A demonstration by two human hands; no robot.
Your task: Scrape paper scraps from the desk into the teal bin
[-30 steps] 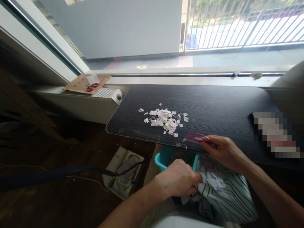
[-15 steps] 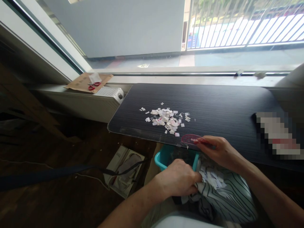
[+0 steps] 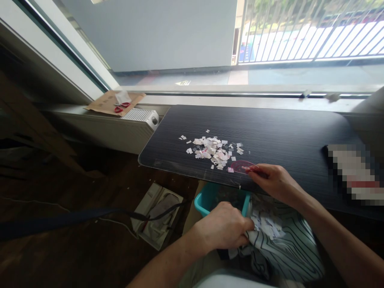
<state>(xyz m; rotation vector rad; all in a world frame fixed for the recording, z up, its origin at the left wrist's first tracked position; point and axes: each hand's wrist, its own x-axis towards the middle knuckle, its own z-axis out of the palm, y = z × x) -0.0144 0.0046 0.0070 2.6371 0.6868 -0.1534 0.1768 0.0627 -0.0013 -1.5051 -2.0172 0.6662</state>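
Observation:
My right hand [image 3: 273, 178] is closed on one end of a translucent pink oval plastic piece [image 3: 239, 167], whose exact kind I cannot make out. Its far end touches or nearly touches the near right edge of a heap of small white paper scraps [image 3: 213, 150] on the dark table. Lower down, my left hand [image 3: 226, 226] pinches the edge of a white cloth or bag with black wavy lines [image 3: 288, 250]. More paper scraps [image 3: 268, 224] lie in its opening. Just beyond my left hand is a teal bin [image 3: 204, 200], partly hidden by it.
The dark table [image 3: 288, 132] stands against the window sill. A pixelated object [image 3: 357, 170] lies at its right end. Red-handled scissors [image 3: 122, 107] rest on a brown envelope [image 3: 105, 102] beside a radiator [image 3: 144, 117]. An open box [image 3: 160, 214] is on the floor.
My right hand has moved the pink plastic piece slightly up and away from the table's near edge, towards the paper heap. My left hand keeps its grip on the striped cloth or bag.

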